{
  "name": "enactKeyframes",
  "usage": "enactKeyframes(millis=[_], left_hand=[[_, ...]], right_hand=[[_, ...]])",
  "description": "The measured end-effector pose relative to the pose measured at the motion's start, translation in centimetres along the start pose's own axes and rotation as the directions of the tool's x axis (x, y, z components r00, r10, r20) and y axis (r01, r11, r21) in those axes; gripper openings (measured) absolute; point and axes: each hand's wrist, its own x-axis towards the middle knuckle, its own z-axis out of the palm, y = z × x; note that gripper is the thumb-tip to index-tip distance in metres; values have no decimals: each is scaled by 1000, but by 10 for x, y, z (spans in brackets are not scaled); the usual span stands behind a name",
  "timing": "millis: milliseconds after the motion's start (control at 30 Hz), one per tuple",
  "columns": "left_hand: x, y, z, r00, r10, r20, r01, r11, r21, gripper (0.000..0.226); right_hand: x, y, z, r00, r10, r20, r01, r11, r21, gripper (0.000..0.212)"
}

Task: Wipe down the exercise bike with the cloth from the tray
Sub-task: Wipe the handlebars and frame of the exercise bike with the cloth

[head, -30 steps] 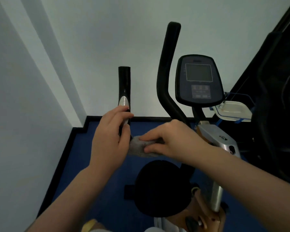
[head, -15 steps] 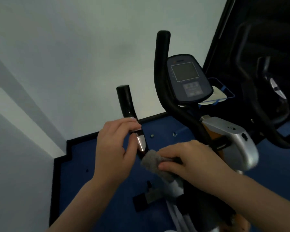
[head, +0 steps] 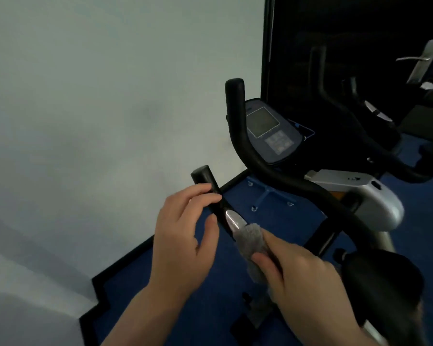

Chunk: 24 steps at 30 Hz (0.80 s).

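- A small gym or fitness room, going by what stands in it.
- An exercise bike (head: pixel 298 196) fills the corner, with curved black handlebars (head: pixel 238 136) and a console (head: pixel 270 132) carrying a screen and buttons.
- Blue floor (head: pixel 210 295) edged by a black skirting (head: pixel 120 263) below plain pale walls (head: pixel 98 96).
- A second dark machine (head: pixel 355 108) stands near, to the right.

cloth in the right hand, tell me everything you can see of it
The cloth is a small grey rag with a fuzzy, towel-like surface, bunched up rather than spread flat. The right hand grips it with curled fingers and presses it round the black handlebar, just below the bar's shiny silver patch. A loose end hangs below the hand. The left hand holds the bar higher up, not touching the cloth.
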Motion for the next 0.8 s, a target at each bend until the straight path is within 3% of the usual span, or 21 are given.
enactKeyframes(millis=[100,167,333,433,533,600,667,800], left_hand=[[13,-7,-6,1000,-2,-29,0,999,-45,34],[19,-8,-5,998,-58,-3,58,992,-116,38],[23,-5,0,984,-176,39,180,948,-262,36],[22,-6,-1,975,-214,58,222,929,-296,35],[22,-7,-3,971,-228,74,240,923,-299,34],[23,-7,-6,971,-234,49,238,927,-291,31],[23,-6,-8,969,-246,0,236,928,-289,28],[20,-5,-10,959,-279,-40,257,923,-286,26]], right_hand=[[9,-19,7,997,8,-71,-10,1000,-25,44],[36,-28,15,991,24,-129,-11,995,96,46],[76,-41,24,998,-5,-70,23,966,258,36],[54,-27,33,989,-5,-145,31,984,174,40],[60,-27,40,994,57,-96,-46,993,108,30],[82,-38,37,988,152,20,-152,959,241,36],[103,-51,33,977,199,75,-211,858,468,43],[109,-64,28,992,16,-121,49,854,518,28]])
